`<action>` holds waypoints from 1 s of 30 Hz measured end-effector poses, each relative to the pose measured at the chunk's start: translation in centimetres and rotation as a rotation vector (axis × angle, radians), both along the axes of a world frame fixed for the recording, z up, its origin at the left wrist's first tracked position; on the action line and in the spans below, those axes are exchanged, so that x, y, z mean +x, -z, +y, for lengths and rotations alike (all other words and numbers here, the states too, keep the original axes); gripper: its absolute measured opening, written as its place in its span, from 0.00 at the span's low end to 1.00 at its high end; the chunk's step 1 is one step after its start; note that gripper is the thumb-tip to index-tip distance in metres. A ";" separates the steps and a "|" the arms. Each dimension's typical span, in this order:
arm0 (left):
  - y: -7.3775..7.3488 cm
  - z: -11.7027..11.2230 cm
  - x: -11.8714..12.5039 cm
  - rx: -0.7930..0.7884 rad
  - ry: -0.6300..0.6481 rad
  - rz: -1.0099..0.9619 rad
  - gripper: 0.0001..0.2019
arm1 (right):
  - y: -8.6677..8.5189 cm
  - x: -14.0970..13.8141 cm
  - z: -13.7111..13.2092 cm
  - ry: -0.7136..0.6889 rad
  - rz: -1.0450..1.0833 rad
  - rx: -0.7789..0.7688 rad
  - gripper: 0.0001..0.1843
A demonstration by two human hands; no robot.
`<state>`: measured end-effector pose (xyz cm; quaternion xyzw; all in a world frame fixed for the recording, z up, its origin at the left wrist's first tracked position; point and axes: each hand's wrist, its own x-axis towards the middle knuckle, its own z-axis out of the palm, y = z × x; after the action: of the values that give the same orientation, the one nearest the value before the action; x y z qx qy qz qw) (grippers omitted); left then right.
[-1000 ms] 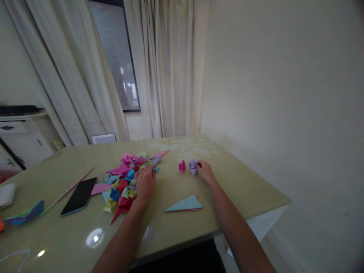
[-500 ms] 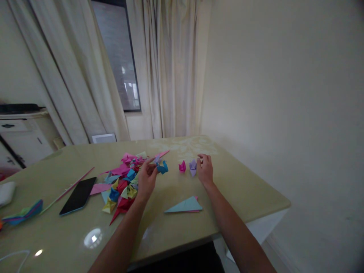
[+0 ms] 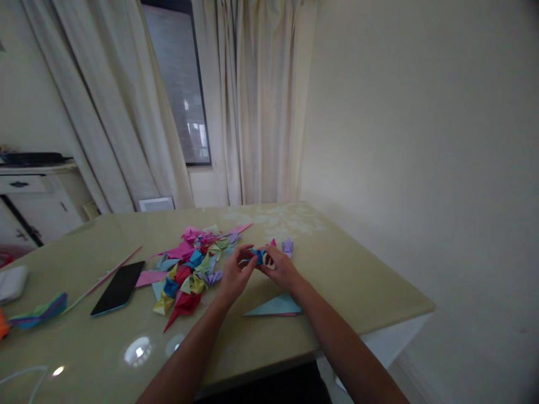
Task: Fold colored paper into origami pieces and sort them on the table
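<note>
Both hands meet above the table around a small blue origami figure (image 3: 257,257), mostly covered by fingers. My left hand (image 3: 236,274) pinches it from the left. On its other side, the fingers of my right hand (image 3: 281,268) close on it too. Just behind the right hand stand a pink origami piece (image 3: 273,243), partly hidden, and a purple one (image 3: 287,247). A light blue folded paper triangle (image 3: 275,306) with a pink edge beneath it lies below the right wrist. Left of my hands spreads a pile of colourful folded paper pieces (image 3: 183,275).
A black phone or tablet (image 3: 118,287) lies left of the pile, beside a long pink and green stick (image 3: 103,279). Farther left are a multicoloured feather-like piece (image 3: 40,314) and a white object (image 3: 12,284). The table's right edge runs near the wall.
My left hand has carried the blue origami figure to the right, away from the pile. My right hand has left the purple piece, moved left and taken hold of the figure.
</note>
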<state>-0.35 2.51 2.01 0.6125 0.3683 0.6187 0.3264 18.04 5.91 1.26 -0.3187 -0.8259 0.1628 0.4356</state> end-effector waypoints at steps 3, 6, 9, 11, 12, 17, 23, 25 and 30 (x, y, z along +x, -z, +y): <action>-0.1 0.1 0.1 -0.014 0.030 -0.033 0.22 | 0.2 -0.1 0.3 -0.026 0.019 -0.030 0.18; -0.3 0.2 -0.1 -0.032 0.032 -0.054 0.22 | 0.1 -0.1 0.3 -0.064 0.062 -0.082 0.19; -0.2 0.3 -0.5 -0.039 0.005 -0.041 0.24 | 0.0 -0.2 0.3 -0.099 0.093 -0.135 0.21; -0.1 0.5 -0.7 -0.027 -0.034 -0.001 0.25 | -0.1 -0.2 0.1 -0.118 0.100 -0.157 0.21; -0.1 0.6 -0.8 -0.019 -0.046 0.028 0.23 | -0.1 -0.2 0.0 -0.126 0.097 -0.162 0.20; 0.4 1.0 -1.0 -0.003 -0.028 0.111 0.15 | -0.4 -0.1 -0.4 -0.138 0.030 -0.117 0.13; 0.6 1.2 -0.8 0.018 -0.149 0.134 0.14 | -0.4 0.2 0.0 -0.082 0.050 -0.003 0.23; 0.8 1.3 -0.8 0.027 -0.162 0.161 0.14 | -0.3 0.2 0.2 -0.065 0.051 0.039 0.13; 1.8 1.8 -1.6 0.065 -0.279 0.394 0.15 | -0.3 0.3 0.9 0.045 0.141 0.115 0.09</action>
<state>-1.95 4.29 0.24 0.6747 0.4857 0.5378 0.1399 18.38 6.83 1.59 -0.2996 -0.7937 0.1274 0.5139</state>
